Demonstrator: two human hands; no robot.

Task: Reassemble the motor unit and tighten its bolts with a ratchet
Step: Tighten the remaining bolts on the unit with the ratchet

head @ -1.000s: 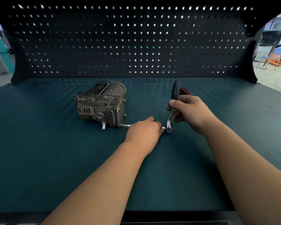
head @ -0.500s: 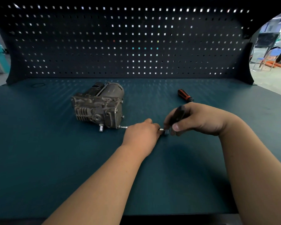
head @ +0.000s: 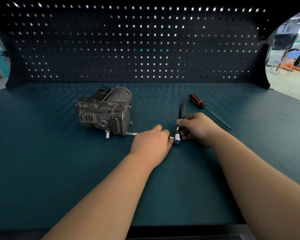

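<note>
Head view: the left hand is curling down over the extension bar, back of the hand up. The bar is running in under the knuckles on one side and coming out by the fingertips on the other. Right at those fingertips the ratchet is sitting with its chrome head on the bar's end. The right hand is gripping it low on the shank, thumb pressing on top and fingers curled round just above the head. The black handle is sticking up and away beyond the right hand's knuckles.

The motor unit is lying on the green bench mat, just left of the left hand and a little beyond it. The bar's far end is meeting its lower right corner. A screwdriver is lying beyond the right hand, red-and-black handle far, tip pointing back past the right of the hand. The pegboard is standing well beyond both hands.
</note>
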